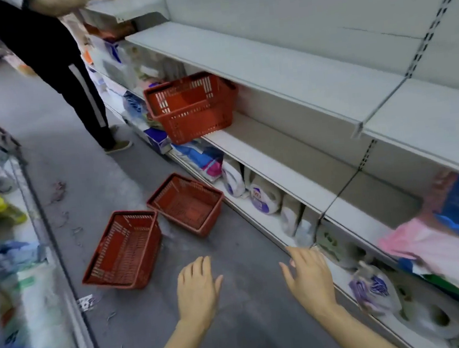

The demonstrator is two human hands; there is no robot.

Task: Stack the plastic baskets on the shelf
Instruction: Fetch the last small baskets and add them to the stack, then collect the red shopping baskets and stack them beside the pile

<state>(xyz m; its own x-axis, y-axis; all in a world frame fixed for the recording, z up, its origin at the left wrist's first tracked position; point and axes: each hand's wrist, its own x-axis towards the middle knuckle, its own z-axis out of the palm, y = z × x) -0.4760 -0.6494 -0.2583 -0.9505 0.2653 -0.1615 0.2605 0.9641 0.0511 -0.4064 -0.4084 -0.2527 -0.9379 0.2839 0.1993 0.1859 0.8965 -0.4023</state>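
Head view: both the left hand [196, 286] and right hand [308, 274] are held spread and empty above the floor. One red basket [191, 107] overhangs the shelf [265, 153] edge and could be knocked off; two floor baskets [123, 248] [186, 204] could be tripped over.
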